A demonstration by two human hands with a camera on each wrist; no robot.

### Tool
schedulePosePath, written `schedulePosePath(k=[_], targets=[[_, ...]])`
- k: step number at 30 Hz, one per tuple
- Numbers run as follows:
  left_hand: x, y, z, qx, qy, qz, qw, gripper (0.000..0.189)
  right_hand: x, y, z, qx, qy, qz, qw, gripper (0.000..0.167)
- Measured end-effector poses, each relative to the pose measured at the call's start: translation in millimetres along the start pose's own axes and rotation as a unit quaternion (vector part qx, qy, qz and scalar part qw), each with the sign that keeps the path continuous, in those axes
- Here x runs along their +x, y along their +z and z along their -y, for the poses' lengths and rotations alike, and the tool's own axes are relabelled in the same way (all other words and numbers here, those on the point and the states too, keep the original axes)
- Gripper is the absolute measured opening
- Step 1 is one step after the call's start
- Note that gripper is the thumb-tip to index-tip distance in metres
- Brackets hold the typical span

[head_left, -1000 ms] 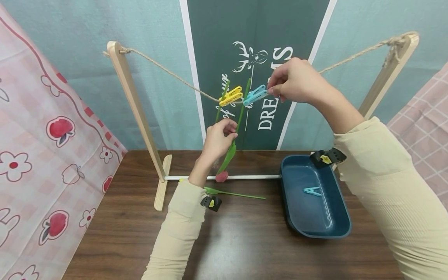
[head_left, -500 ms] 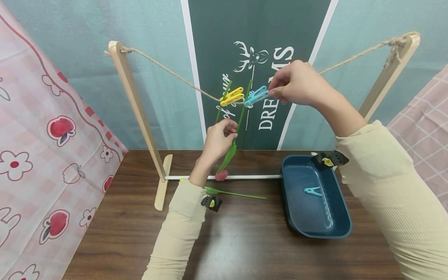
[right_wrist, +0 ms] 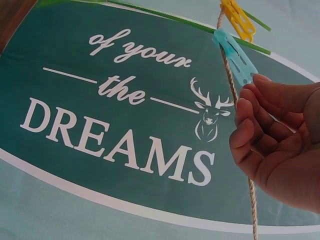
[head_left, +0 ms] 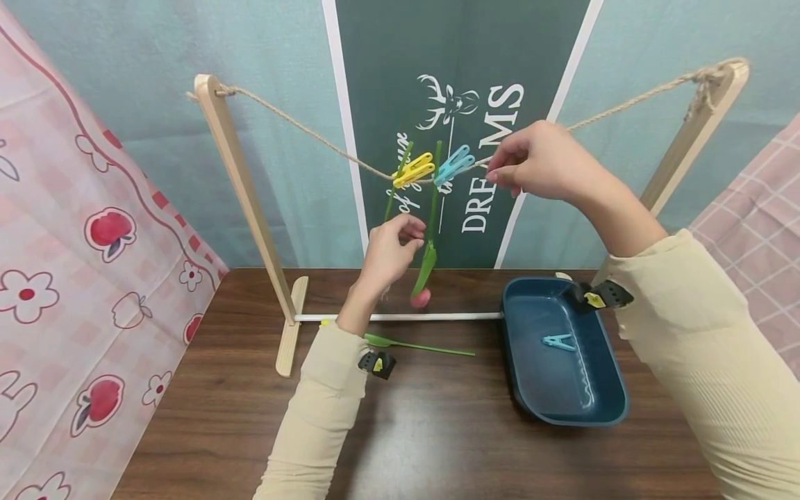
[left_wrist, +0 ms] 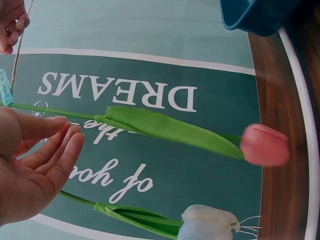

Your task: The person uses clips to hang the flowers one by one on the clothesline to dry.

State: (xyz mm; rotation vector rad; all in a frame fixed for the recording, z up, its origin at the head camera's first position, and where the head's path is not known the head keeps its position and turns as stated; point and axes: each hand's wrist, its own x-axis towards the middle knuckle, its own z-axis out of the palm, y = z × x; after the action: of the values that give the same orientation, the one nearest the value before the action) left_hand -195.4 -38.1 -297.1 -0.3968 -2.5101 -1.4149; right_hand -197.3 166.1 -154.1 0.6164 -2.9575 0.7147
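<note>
A pink artificial tulip [left_wrist: 265, 145] hangs flower-down from the rope [head_left: 306, 130], its green stem clipped by a blue clothespin [head_left: 454, 165]. My left hand [head_left: 390, 250] is beside the stem, fingers relaxed and holding nothing. In the left wrist view its fingertips lie just beside the green stalk. My right hand [head_left: 540, 163] hovers right of the blue clothespin, its fingers loosely bent and nothing between them. A yellow clothespin [head_left: 414, 169] clips a second stem, whose pale tulip [left_wrist: 207, 222] shows in the left wrist view; my left hand hides much of it in the head view.
Wooden posts [head_left: 244, 201] hold up the rope, joined below by a white bar [head_left: 450, 317]. On the table [head_left: 437, 430] lies another green stem [head_left: 431, 347], partly behind my left arm. A blue basin [head_left: 519, 389] at right contains a blue clothespin [head_left: 559, 342].
My left hand has let go of the stem, and the pink tulip has swung right. My right hand has released the blue clothespin and moved slightly right and down; the clothespin now tilts more upright.
</note>
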Motion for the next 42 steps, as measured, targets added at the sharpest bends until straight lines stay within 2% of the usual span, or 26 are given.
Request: schedulePosePath(k=[8, 25, 31, 42], targets=[[-2.7, -0.3, 3.5, -0.001, 0.009, -0.003, 1.0000, 0.012, -6.3, 5.4, -10.0, 0.020, 0.004, 0.010, 0.9997, 0.014], [-12.2, -1.3, 10.1, -0.005, -0.003, 0.018, 0.9998, 0.010, -20.7, 21.9, -35.5, 0.034, 0.008, 0.033, 0.9988, 0.015], [-15.9, -2.5, 13.2, -0.006, -0.010, 0.025, 0.9996, 0.009, -25.1, 28.7, -49.6, 0.034, 0.012, 0.062, 0.9974, 0.013], [-21.9, -3.5, 22.0, -0.004, -0.004, 0.031, 0.9995, 0.009, -36.0, 44.5, -86.3, 0.057, 0.041, 0.116, 0.9908, 0.016]])
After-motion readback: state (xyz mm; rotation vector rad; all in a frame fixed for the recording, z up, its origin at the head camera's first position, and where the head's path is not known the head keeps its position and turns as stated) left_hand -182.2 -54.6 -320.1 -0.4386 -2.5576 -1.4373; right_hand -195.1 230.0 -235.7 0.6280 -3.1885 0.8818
